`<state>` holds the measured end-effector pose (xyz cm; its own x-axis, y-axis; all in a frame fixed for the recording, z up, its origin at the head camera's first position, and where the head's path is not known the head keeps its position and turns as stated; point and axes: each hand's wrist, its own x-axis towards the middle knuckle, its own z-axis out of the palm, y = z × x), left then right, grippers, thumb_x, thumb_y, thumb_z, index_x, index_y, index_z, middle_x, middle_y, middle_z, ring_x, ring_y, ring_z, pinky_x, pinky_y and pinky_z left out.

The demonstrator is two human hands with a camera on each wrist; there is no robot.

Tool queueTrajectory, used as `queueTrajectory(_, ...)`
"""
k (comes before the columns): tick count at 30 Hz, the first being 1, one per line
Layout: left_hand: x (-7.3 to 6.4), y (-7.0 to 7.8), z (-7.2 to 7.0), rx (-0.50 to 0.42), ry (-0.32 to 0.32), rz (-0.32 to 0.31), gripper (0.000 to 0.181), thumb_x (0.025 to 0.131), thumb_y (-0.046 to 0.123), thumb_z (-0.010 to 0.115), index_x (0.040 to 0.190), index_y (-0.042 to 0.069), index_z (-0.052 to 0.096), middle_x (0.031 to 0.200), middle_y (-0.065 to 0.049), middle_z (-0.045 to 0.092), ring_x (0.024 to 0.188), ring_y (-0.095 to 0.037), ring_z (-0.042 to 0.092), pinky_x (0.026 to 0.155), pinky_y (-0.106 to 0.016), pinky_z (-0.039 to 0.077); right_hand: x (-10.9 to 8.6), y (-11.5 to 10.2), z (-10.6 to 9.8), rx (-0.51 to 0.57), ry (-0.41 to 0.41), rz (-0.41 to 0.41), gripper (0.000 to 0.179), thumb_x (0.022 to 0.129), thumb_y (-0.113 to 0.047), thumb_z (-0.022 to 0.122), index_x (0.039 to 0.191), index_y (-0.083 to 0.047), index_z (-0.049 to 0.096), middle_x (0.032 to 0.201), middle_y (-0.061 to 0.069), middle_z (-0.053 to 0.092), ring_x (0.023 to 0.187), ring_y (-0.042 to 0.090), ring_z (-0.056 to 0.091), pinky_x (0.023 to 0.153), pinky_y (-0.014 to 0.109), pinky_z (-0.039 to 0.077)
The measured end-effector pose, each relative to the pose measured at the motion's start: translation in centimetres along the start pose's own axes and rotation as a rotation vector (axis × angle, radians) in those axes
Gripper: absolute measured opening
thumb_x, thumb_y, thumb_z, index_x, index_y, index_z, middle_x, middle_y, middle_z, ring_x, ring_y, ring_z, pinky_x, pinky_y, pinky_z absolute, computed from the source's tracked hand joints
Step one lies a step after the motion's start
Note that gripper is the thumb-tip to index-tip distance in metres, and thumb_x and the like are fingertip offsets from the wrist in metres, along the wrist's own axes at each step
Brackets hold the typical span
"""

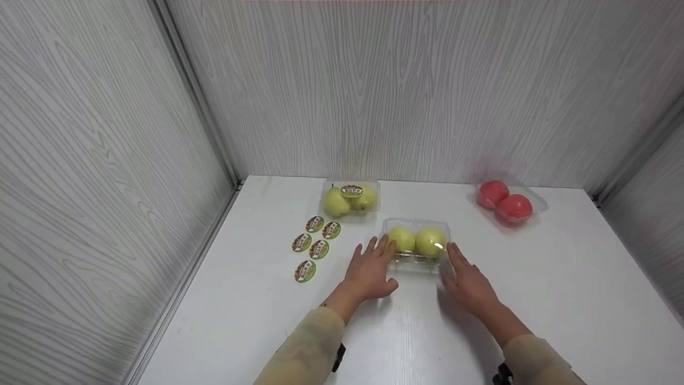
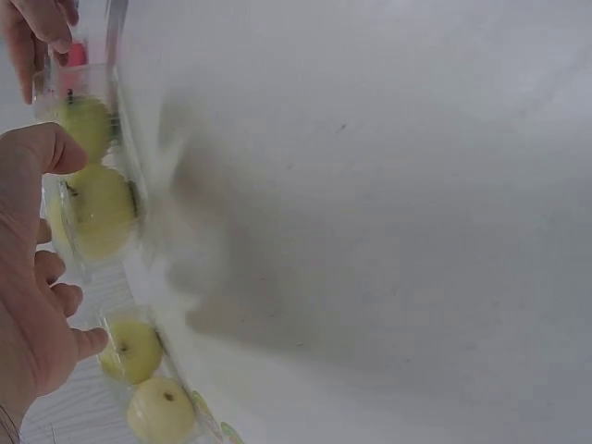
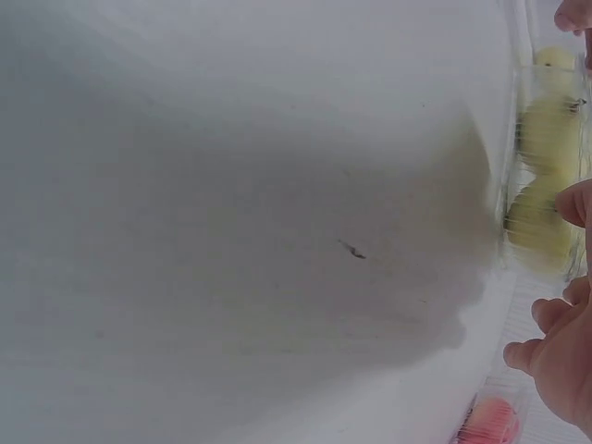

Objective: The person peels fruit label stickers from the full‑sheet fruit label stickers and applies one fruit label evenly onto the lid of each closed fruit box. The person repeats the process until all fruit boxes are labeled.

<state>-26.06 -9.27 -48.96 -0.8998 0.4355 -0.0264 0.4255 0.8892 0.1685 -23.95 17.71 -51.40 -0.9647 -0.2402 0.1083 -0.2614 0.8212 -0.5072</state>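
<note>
Landmark: clear box [image 1: 417, 263] with two yellow-green pears [image 1: 430, 242] in it, lid down, flat on the white table [image 1: 406, 347]. My left hand [image 1: 370, 272] is at its left side, fingers extended and spread, thumb splayed wide. My right hand [image 1: 470, 284] is at its right side, fingers extended. Can't tell how firmly either touches. Left of the box: five round stickers [image 1: 319, 249]. Behind-left: a labelled pear pack [image 1: 336, 203]. Behind-right: a clear pack with two red fruits [image 1: 514, 207].

Left fingers [image 1: 381, 246] partly hide the clear box [image 1: 417, 263].
</note>
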Motion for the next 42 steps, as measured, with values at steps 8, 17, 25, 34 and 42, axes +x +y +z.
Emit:
queueTrajectory(8,-0.6,-0.2,0.6,-0.008,0.053,0.000,0.081,0.102,0.055,0.056,0.168,0.014,0.032,0.175,-0.007,0.025,0.159,-0.032,0.027,0.124,-0.057,0.027,-0.5,-0.2,0.1,0.000,-0.011,0.015,0.075,0.108,-0.025,0.057,0.167,0.002,0.019,0.171,0.024,0.024,0.151,0.047,0.036,0.121,0.065,0.028)
queueTrajectory(17,-1.6,-0.2,1.1,-0.029,0.062,-0.016,0.083,0.105,0.066,0.044,0.167,0.013,0.033,0.175,-0.006,0.024,0.159,-0.030,0.027,0.125,-0.056,0.026,-1.3,-0.8,0.5,0.044,-0.001,0.024,0.077,0.110,-0.037,0.058,0.168,-0.002,0.022,0.171,0.022,0.025,0.149,0.049,0.037,0.119,0.064,0.032)
queueTrajectory(25,-1.6,0.0,0.8,-0.015,0.051,-0.022,0.084,0.105,0.067,0.044,0.168,0.014,0.032,0.175,-0.007,0.024,0.159,-0.031,0.028,0.125,-0.055,0.027,-1.2,-0.8,0.3,0.042,-0.012,0.035,0.079,0.110,-0.044,0.054,0.168,-0.002,0.020,0.171,0.024,0.024,0.151,0.050,0.034,0.121,0.063,0.030)
queueTrajectory(34,-2.1,-1.6,-0.9,-0.070,0.082,-0.057,0.079,0.104,0.060,0.050,0.167,0.013,0.035,0.169,-0.009,0.037,0.158,-0.029,0.031,0.125,-0.053,0.027,-1.2,-1.6,0.0,0.030,0.011,0.031,0.081,0.109,-0.041,0.057,0.167,0.003,0.020,0.172,0.025,0.019,0.157,0.048,0.021,0.123,0.069,0.016)
queueTrajectory(42,-3.8,-6.7,-4.1,-0.095,0.142,-0.158,0.077,0.106,0.058,0.051,0.164,0.009,0.040,0.165,-0.013,0.043,0.155,-0.033,0.037,0.125,-0.055,0.027,0.1,-5.4,0.4,0.025,0.140,-0.062,0.076,0.106,-0.032,0.065,0.164,0.003,0.030,0.170,0.024,0.028,0.157,0.044,0.025,0.125,0.066,0.015)
